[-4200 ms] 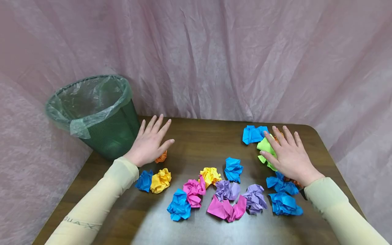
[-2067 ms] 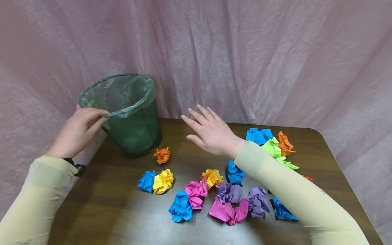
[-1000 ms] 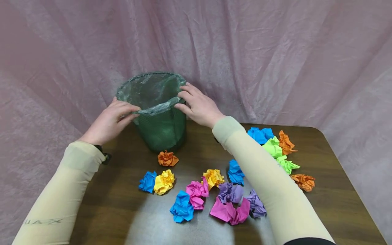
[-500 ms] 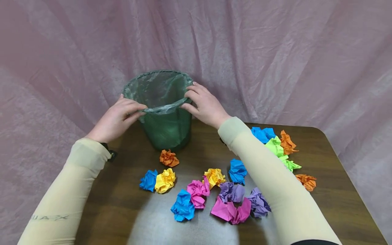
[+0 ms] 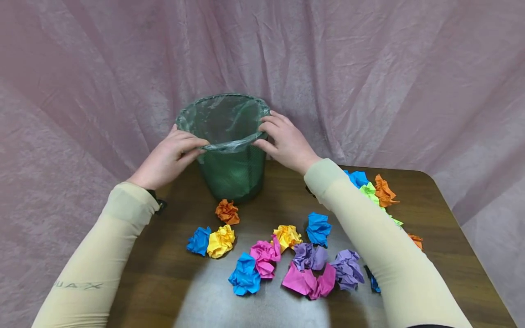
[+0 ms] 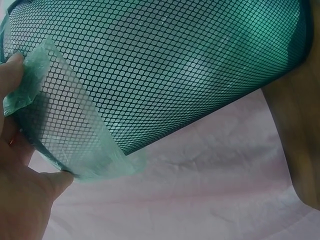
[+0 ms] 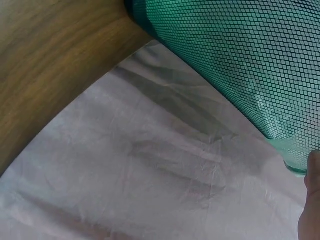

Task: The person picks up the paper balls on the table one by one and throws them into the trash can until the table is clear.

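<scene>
A green mesh wastebasket (image 5: 234,175), lined with a thin clear plastic bag (image 5: 235,145), is upright at the back of the table. My left hand (image 5: 169,157) grips its rim on the left, thumb and fingers pinching the folded bag edge. On the right side of the rim, my right hand (image 5: 288,145) holds on with thumb below and fingers over the edge. The left wrist view shows the left thumb and fingers around the rim, with the bag's flap (image 6: 95,145) over the mesh. Only part of the right hand (image 7: 312,200) appears in its wrist view, at the rim.
An orange crumpled paper ball (image 5: 227,212) lies right before the basket's base. Several more crumpled papers, such as a yellow one (image 5: 221,241) and a pink one (image 5: 308,281), are spread over the brown table (image 5: 156,273). A pink curtain (image 5: 287,54) hangs behind.
Both hands were spread open over the table; the left then took the rim, and the right joined it. The wastebasket has moved right from the table's left end, still sliding slightly rightward lately.
</scene>
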`<action>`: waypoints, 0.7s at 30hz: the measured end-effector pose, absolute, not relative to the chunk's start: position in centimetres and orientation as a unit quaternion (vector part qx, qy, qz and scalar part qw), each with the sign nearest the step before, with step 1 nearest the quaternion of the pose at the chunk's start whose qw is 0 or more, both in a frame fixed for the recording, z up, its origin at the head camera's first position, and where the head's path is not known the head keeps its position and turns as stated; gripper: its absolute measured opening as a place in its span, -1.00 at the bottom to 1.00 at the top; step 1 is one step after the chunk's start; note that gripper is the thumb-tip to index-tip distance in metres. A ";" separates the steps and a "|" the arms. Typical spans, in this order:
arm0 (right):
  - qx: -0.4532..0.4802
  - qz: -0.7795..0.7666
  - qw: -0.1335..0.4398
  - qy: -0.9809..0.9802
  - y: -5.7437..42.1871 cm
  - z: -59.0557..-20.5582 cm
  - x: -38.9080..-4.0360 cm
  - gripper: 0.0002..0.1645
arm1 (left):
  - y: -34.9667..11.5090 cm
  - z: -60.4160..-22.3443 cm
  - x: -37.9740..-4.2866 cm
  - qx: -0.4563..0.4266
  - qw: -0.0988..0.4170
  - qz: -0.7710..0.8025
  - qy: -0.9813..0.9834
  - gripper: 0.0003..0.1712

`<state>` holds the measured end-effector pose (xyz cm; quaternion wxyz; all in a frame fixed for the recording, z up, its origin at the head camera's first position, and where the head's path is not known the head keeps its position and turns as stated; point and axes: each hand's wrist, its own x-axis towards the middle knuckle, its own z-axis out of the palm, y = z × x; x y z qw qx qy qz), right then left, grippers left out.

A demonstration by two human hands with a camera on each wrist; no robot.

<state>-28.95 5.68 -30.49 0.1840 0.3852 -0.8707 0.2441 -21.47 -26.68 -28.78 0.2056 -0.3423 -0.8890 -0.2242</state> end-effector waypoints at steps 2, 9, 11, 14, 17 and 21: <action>0.383 0.239 0.185 -0.873 6.1 -30.4 -28.9 -0.58 | -26.3 -28.8 -21.5 -0.344 0.207 -0.225 -0.888 -0.68; 0.381 0.234 0.188 -0.875 7.6 -30.1 -28.5 -0.61 | -25.0 -28.9 -21.9 -0.349 0.205 -0.223 -0.887 -0.68; 0.380 0.232 0.192 -0.875 8.0 -30.1 -28.4 -0.61 | -24.6 -28.9 -21.9 -0.350 0.204 -0.224 -0.886 -0.69; 0.375 0.235 0.193 -0.876 8.5 -30.1 -28.1 -0.61 | -24.0 -28.9 -22.0 -0.354 0.204 -0.225 -0.884 -0.69; 0.372 0.235 0.199 -0.876 9.1 -30.2 -27.9 -0.61 | -23.5 -28.9 -22.0 -0.360 0.203 -0.225 -0.882 -0.69; 0.373 0.233 0.209 -0.873 10.0 -30.3 -27.7 -0.63 | -22.8 -28.9 -22.1 -0.368 0.200 -0.224 -0.880 -0.67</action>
